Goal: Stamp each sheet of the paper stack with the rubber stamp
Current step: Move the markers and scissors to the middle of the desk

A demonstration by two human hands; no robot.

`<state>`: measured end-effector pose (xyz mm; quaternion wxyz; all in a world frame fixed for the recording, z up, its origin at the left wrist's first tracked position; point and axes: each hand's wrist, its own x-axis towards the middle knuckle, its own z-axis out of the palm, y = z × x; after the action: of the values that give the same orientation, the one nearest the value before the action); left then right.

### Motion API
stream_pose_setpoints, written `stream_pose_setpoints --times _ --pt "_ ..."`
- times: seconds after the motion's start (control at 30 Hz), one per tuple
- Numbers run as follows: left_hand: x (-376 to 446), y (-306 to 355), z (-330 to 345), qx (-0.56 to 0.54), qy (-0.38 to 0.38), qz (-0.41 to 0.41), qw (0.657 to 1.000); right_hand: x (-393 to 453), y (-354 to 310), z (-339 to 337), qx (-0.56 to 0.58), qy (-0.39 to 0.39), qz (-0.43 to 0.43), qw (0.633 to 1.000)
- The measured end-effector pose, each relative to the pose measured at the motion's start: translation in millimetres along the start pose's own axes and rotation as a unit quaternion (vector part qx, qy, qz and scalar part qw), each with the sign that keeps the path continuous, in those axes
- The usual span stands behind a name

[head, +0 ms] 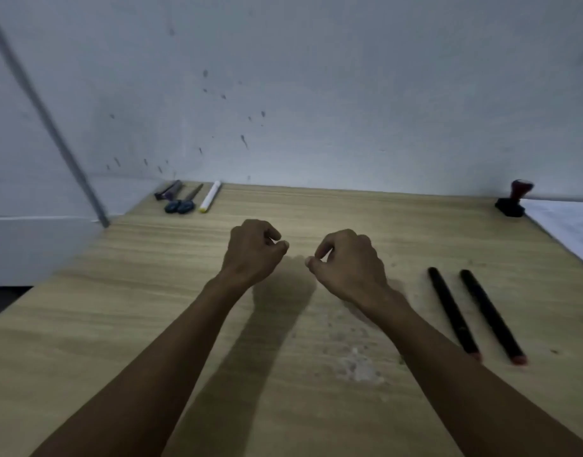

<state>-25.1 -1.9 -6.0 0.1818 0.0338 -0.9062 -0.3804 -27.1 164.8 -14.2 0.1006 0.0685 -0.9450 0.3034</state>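
The rubber stamp (513, 200), with a dark red knob and a black base, stands upright at the table's far right by the wall. Just right of it lies the white paper stack (567, 222), cut off by the frame's edge. My left hand (254, 250) and my right hand (348, 263) hover side by side over the middle of the wooden table (151, 291). Both have their fingers curled inward and hold nothing. Both hands are well left of the stamp and paper.
Two black markers (474, 313) lie side by side right of my right hand. At the far left by the wall lie scissors (182, 202), a dark tool (168, 190) and a white marker (211, 196). A white wall runs behind the table.
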Motion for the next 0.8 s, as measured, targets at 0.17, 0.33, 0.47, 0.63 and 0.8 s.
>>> stream_pose_setpoints --times 0.17,0.33,0.47,0.63,0.8 --pt "33.6 -56.9 -44.7 0.064 0.032 -0.034 0.997 28.5 -45.7 41.9 0.019 -0.034 -0.024 0.999" --pt "71.3 -110.5 -76.7 0.139 0.045 -0.063 0.987 68.0 -82.4 86.6 0.053 -0.07 -0.04 0.995" --pt "111.5 -143.4 -91.4 0.173 0.07 -0.068 0.98 113.1 -111.1 123.3 0.063 -0.093 -0.047 0.993" --pt "166.3 -167.9 -94.0 0.201 0.075 -0.063 0.975 171.2 -138.7 160.6 0.073 -0.103 -0.028 0.992" --pt "209.4 -176.6 -82.3 0.247 0.045 -0.079 0.965 211.1 -164.1 186.0 0.081 -0.106 -0.041 0.99"
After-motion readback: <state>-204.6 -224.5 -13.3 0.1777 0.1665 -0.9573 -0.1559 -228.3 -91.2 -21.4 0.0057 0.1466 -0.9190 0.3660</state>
